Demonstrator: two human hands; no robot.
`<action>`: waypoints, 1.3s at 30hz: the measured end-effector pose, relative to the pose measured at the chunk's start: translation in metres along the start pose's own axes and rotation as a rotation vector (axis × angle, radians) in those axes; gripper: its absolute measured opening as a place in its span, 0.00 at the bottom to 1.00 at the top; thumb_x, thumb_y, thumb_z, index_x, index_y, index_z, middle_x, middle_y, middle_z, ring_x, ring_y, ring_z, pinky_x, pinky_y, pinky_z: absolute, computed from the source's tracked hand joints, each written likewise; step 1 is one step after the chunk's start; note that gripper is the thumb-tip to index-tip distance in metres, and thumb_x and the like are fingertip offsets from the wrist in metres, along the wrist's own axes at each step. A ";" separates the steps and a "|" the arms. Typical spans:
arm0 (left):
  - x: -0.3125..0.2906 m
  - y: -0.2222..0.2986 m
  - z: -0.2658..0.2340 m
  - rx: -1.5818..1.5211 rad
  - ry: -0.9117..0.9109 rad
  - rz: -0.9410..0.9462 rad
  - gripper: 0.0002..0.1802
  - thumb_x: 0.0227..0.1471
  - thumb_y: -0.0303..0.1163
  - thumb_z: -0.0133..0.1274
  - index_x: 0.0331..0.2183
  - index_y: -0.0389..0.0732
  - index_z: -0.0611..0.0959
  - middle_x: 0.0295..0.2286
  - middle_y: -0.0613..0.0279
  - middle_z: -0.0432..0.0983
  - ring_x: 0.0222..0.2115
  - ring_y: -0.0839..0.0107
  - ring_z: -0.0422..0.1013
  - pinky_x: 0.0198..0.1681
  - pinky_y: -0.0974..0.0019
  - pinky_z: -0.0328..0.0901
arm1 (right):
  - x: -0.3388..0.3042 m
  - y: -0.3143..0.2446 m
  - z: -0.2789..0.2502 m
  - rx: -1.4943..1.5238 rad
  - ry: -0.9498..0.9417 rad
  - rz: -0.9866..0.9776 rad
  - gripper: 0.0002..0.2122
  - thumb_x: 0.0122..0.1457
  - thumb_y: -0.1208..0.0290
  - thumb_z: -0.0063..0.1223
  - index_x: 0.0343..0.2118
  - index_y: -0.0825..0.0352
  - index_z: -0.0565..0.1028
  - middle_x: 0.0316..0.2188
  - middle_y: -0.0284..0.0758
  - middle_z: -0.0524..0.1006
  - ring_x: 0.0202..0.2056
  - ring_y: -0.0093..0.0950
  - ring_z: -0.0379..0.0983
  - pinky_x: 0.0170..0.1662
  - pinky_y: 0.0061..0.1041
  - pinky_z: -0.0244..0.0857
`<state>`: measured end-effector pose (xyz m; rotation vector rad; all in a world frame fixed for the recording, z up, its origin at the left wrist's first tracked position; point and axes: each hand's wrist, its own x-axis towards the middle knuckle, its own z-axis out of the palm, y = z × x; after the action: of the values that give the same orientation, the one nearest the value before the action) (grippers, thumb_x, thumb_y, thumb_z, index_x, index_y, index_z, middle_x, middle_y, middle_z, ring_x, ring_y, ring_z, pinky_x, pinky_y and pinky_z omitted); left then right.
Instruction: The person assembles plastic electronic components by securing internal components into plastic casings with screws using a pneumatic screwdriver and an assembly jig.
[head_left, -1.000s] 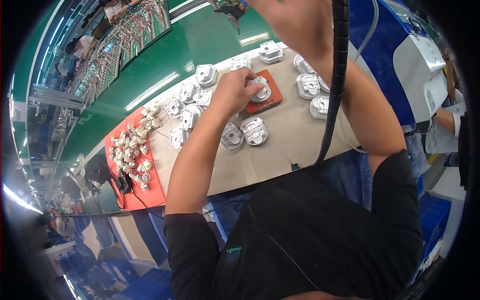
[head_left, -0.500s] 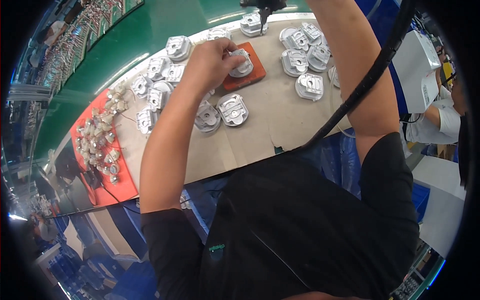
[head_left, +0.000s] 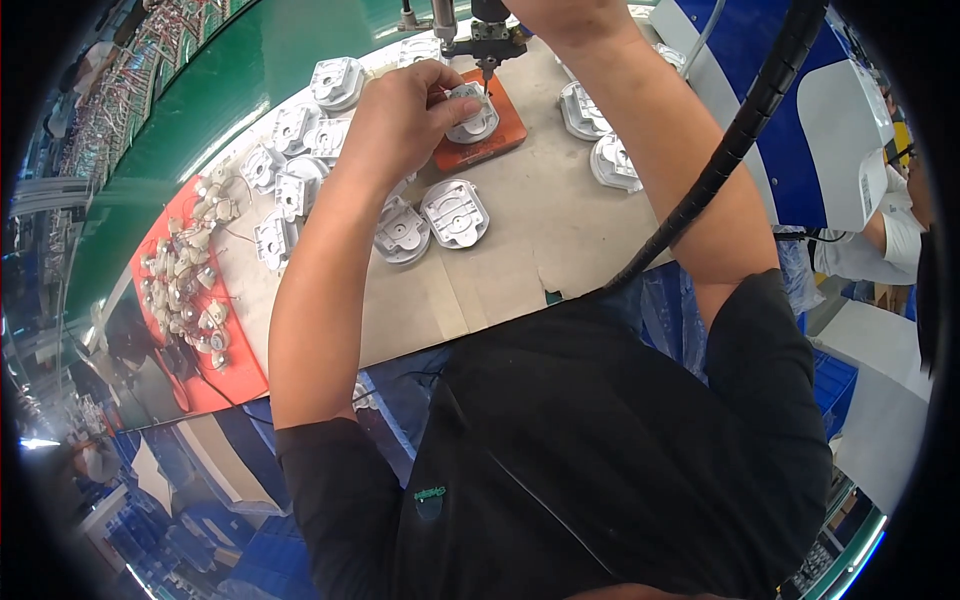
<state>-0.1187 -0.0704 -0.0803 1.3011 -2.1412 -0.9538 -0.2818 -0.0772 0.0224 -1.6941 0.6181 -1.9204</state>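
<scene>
A white round plastic housing [head_left: 473,122] lies on an orange-red block [head_left: 490,150] on the bench. My left hand [head_left: 410,112] is closed on it, thumb over its top and fingers at its far left side. Above the block stands a black and silver screwdriving head [head_left: 487,45], its thin bit pointing down at the housing's far right edge; whether the bit touches cannot be made out. My right hand [head_left: 575,18] is at the upper edge of the picture beside that head, and its fingers are out of sight.
Several similar white housings [head_left: 455,214] lie left, near and right of the block. A red mat [head_left: 240,345] at the left bears small wired parts [head_left: 185,270]. A thick black ribbed cable [head_left: 735,150] crosses the right side. Another person's arm [head_left: 875,240] shows at far right.
The screwdriving head has come lower and nearer, its bit now at the housing's edge. My right hand has come down into the picture. My left hand stays on the housing.
</scene>
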 end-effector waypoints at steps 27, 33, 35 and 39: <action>-0.016 -0.015 -0.018 -0.011 0.002 0.020 0.35 0.39 0.35 0.76 0.50 0.37 0.80 0.37 0.63 0.79 0.29 0.76 0.71 0.35 0.69 0.69 | 0.026 -0.035 0.008 -0.041 -0.045 -0.074 0.14 0.65 0.62 0.62 0.43 0.64 0.70 0.27 0.21 0.69 0.26 0.12 0.63 0.28 0.14 0.57; -0.025 -0.004 -0.026 0.029 -0.089 -0.043 0.31 0.38 0.35 0.74 0.47 0.37 0.83 0.39 0.52 0.82 0.40 0.59 0.79 0.46 0.61 0.72 | 0.013 -0.021 0.047 0.027 -0.039 -0.086 0.16 0.65 0.64 0.61 0.47 0.65 0.68 0.30 0.23 0.69 0.30 0.14 0.63 0.33 0.15 0.59; -0.021 -0.005 -0.021 0.070 -0.072 -0.022 0.29 0.40 0.35 0.73 0.46 0.39 0.84 0.39 0.53 0.82 0.40 0.60 0.79 0.45 0.62 0.72 | 0.006 -0.001 0.036 0.008 -0.052 -0.060 0.16 0.65 0.64 0.61 0.47 0.65 0.68 0.30 0.23 0.69 0.30 0.14 0.63 0.33 0.15 0.59; -0.022 -0.015 -0.015 0.074 -0.061 -0.030 0.29 0.40 0.36 0.73 0.46 0.39 0.84 0.37 0.53 0.83 0.39 0.59 0.80 0.44 0.61 0.72 | -0.003 0.008 0.041 0.006 -0.041 0.018 0.17 0.65 0.64 0.62 0.50 0.65 0.68 0.31 0.23 0.69 0.30 0.14 0.64 0.34 0.15 0.61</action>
<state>-0.0899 -0.0602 -0.0820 1.3596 -2.2288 -0.9458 -0.2399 -0.0816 0.0201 -1.7146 0.6094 -1.8681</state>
